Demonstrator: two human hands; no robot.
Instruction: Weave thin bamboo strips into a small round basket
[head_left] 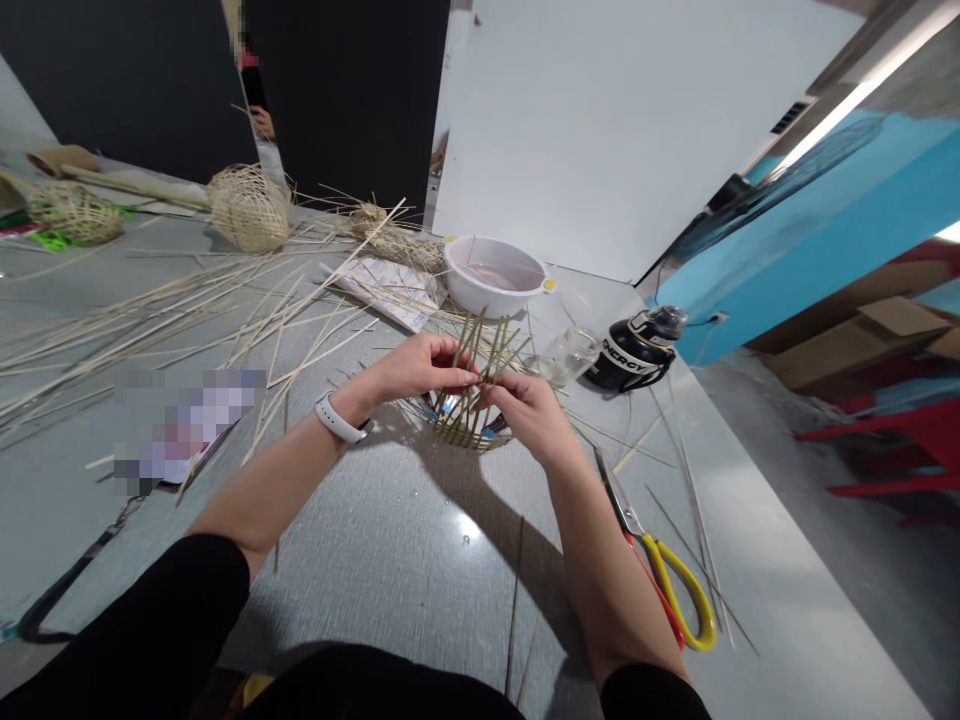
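Over the table, left hand and right hand pinch upright woven strips, each grip narrow.

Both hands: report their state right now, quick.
Left hand: closed, thumb and fingers pinching the partly woven basket among its upright strips.
Right hand: closed, pinching the same basket, close beside the left hand.

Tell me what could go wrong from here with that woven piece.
The thin upright strips of the woven piece might bend or snap where the left hand and right hand pinch them. The scissors lie close beside the right forearm, which could knock them.
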